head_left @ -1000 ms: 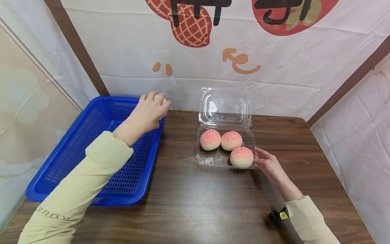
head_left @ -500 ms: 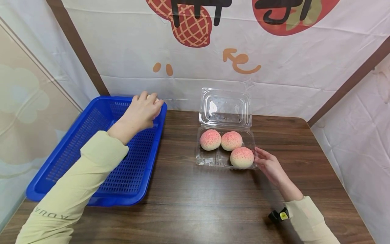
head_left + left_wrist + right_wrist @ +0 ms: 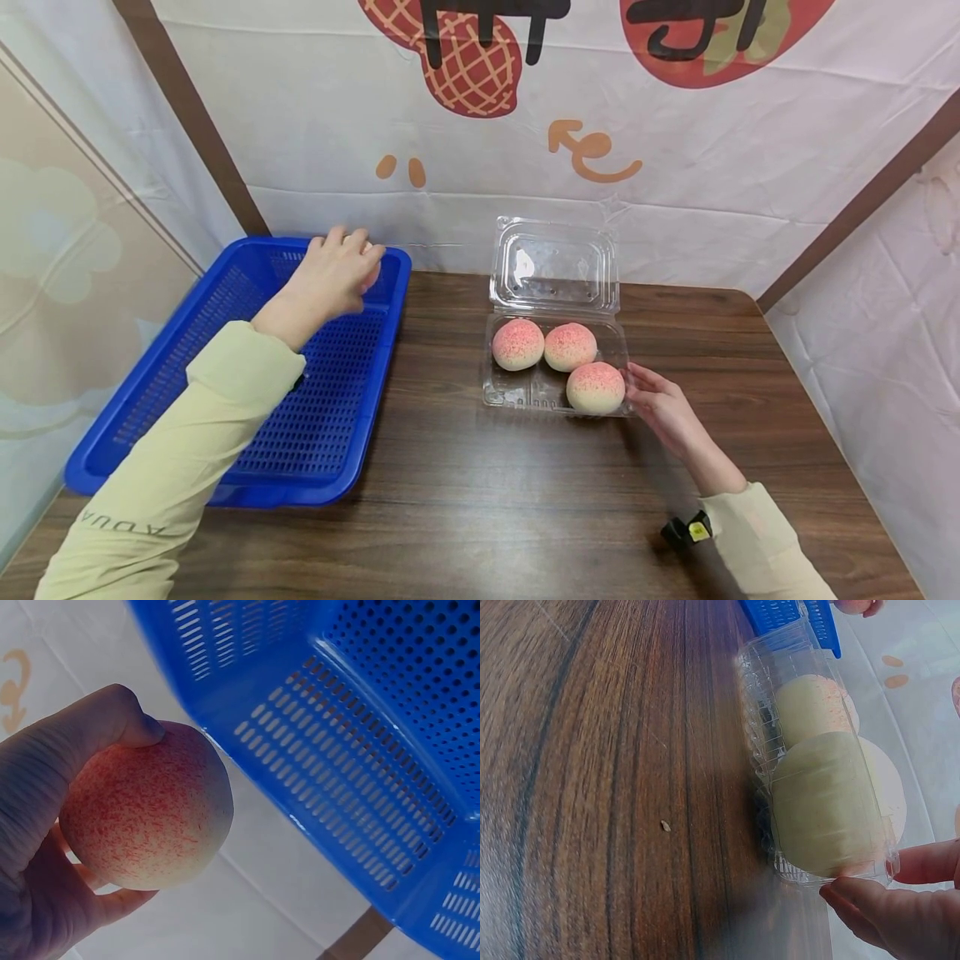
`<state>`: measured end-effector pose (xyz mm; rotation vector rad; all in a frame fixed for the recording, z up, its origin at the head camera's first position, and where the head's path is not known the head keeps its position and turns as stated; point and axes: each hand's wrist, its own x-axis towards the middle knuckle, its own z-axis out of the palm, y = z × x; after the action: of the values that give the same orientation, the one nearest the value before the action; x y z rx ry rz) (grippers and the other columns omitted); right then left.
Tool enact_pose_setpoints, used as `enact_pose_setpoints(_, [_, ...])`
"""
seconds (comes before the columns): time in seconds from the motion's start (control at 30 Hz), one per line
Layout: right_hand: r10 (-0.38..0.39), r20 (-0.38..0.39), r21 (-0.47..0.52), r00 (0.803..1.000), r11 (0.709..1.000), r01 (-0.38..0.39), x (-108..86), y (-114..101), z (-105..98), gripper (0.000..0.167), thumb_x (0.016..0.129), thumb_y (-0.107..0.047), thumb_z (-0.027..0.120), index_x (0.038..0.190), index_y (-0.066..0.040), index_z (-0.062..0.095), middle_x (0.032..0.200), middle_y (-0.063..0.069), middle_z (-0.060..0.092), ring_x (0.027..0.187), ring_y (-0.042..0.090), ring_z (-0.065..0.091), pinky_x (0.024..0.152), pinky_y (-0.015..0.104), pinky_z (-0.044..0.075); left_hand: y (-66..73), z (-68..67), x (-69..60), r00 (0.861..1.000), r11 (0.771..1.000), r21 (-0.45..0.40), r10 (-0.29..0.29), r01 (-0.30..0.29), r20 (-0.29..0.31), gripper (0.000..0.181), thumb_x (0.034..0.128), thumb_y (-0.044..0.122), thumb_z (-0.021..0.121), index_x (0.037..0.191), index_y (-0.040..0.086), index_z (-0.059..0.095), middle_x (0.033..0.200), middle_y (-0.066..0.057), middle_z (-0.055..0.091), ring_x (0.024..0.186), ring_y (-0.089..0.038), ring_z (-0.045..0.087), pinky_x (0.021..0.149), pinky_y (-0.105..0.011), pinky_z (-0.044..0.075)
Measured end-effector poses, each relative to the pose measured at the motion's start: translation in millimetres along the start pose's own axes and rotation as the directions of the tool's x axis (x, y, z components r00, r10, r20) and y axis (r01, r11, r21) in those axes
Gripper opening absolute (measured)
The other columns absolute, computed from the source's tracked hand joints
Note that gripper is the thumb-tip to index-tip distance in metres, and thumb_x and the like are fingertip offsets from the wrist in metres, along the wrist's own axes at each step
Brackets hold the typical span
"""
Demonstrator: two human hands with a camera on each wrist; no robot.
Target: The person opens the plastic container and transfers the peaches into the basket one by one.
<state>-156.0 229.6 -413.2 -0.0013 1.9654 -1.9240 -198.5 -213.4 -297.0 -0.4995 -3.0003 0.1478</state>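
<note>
My left hand (image 3: pixel 328 271) grips a peach (image 3: pixel 150 810), with its thumb on top and fingers curled beneath. In the head view that hand is over the back right part of the blue basket (image 3: pixel 393 333) and mostly covers the peach. On the table, a clear plastic clamshell box (image 3: pixel 525 398) stands with its lid (image 3: pixel 555 262) raised. Inside sit a left peach (image 3: pixel 517 344), a back peach (image 3: pixel 570 347) and a front right peach (image 3: pixel 596 387), pink above and cream below. My right hand (image 3: pixel 667 408) pinches the box's right rim between thumb and fingers.
Brown wood-grain table (image 3: pixel 465 500) lies under everything. A white printed cloth (image 3: pixel 300 125) hangs along its back edge, with more cloth at both sides. A small dark green object (image 3: pixel 298 382) shows in the basket, partly behind the left sleeve.
My left hand has moved left with the peach, from the basket's right rim to above its inside. The right hand and the box have stayed in place.
</note>
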Motion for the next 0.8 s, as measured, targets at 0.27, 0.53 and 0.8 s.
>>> enact_pose_setpoints(0.27, [-0.006, 0.002, 0.013, 1.000, 1.000, 0.006, -0.1, 0.5, 0.4, 0.055, 0.092, 0.006, 0.032, 0.141, 0.010, 0.009, 0.143, 0.027, 0.017, 0.099, -0.007, 0.044, 0.084, 0.012, 0.040, -10.1, 4.7, -0.6, 1.000, 1.000, -0.016, -0.026, 0.026, 0.016, 0.047, 0.0620, 0.010, 0.080, 0.098, 0.005, 0.051, 0.115, -0.022, 0.044, 0.110, -0.046, 0.034, 0.082, -0.060, 0.035])
enact_pose_setpoints(0.53, [-0.006, 0.003, 0.023, 1.000, 1.000, 0.006, 1.1, 1.7, -1.6, 0.055, 0.091, 0.007, 0.032, 0.141, 0.010, 0.009, 0.142, 0.027, 0.017, 0.099, -0.008, 0.044, 0.084, 0.012, 0.040, -19.8, 11.8, -2.0, 0.998, 0.998, -0.026, -0.055, 0.056, 0.041, 0.051, 0.0615, 0.012, 0.082, 0.100, 0.003, 0.050, 0.115, -0.025, 0.044, 0.109, -0.048, 0.034, 0.082, -0.062, 0.035])
enact_pose_setpoints(0.8, [0.000, 0.007, 0.016, 1.000, 1.000, 0.000, 1.6, 1.4, -3.7, 0.055, 0.091, 0.007, 0.032, 0.141, 0.010, 0.009, 0.143, 0.027, 0.016, 0.099, -0.007, 0.043, 0.084, 0.011, 0.040, -29.2, 20.7, -5.3, 0.993, 0.993, -0.047, -0.101, 0.104, 0.068, 0.051, 0.0597, 0.013, 0.083, 0.097, 0.002, 0.050, 0.111, -0.026, 0.044, 0.106, -0.050, 0.035, 0.079, -0.063, 0.035])
